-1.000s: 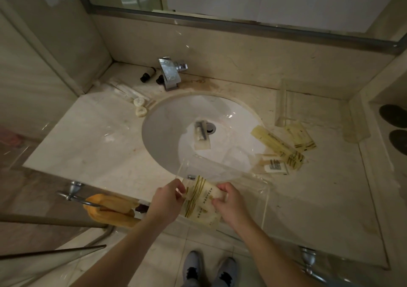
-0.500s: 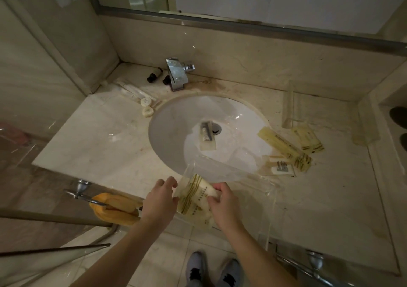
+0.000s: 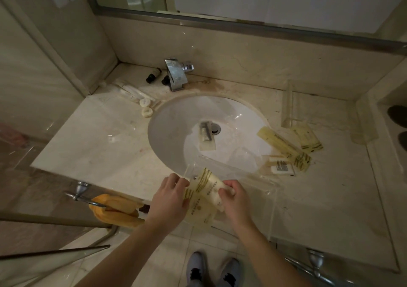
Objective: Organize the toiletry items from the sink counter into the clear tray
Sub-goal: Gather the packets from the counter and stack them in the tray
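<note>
The clear tray [image 3: 262, 183] sits at the counter's front edge, hard to see. Over its left end, my left hand [image 3: 170, 195] and my right hand [image 3: 233, 195] both pinch pale yellow toiletry packets [image 3: 203, 195] with dark stripes. More yellow packets [image 3: 286, 148] and a small white packet [image 3: 283, 168] lie on the counter right of the basin. A small tube in a wrapper [image 3: 206, 135] lies in the sink [image 3: 176, 128] by the drain. Two dark little bottles [image 3: 153, 75], wrapped sticks [image 3: 130, 92] and two round soaps [image 3: 145, 107] lie at the back left.
A chrome faucet [image 3: 176, 74] stands behind the basin. A second clear holder [image 3: 288, 103] stands at the back right of the counter. An orange cloth [image 3: 116, 209] hangs on a chrome rail below the counter's front edge. My shoes [image 3: 213, 269] show on the tiled floor.
Both hands stay on the yellow packets over the tray's left end, shifting them slightly. The camera has tilted, so the counter sits a bit differently in view.
</note>
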A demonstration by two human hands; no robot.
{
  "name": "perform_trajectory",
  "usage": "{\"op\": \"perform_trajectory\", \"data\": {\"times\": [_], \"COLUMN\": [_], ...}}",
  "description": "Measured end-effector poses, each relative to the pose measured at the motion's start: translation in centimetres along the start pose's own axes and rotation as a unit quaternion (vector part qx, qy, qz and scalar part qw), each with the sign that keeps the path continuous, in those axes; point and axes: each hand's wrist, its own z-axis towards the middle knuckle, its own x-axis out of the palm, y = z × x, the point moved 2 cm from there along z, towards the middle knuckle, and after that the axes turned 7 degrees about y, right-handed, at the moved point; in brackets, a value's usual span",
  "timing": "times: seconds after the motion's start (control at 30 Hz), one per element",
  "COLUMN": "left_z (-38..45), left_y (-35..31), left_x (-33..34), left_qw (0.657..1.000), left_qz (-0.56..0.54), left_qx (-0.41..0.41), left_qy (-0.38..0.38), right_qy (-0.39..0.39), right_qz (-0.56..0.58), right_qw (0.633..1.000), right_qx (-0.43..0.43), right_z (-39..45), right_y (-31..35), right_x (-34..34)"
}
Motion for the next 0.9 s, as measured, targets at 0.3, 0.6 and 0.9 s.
{"op": "perform_trajectory", "data": {"times": [0.3,0.6,0.9], "left_z": [1.7,2.0,4.2], "left_y": [-2.3,-2.5,-4.4], "left_x": [2.4,2.3,1.6], "left_qw": [0.965,0.965,0.943], "left_qz": [0.120,0.139,0.198], "left_qx": [0.110,0.084,0.081], "left_qy": [0.205,0.208,0.255], "right_qy": [0.023,0.072,0.092], "right_qz": [-0.128,-0.400,-0.543], "right_qw": [0.990,0.913,0.834], "right_qx": [0.058,0.039,-0.030], "right_z": [0.2,-1.7,-3.2], "right_y": [-1.2,-0.8,-0.7], "right_x": [-5.7,-4.4,-3.5]}}
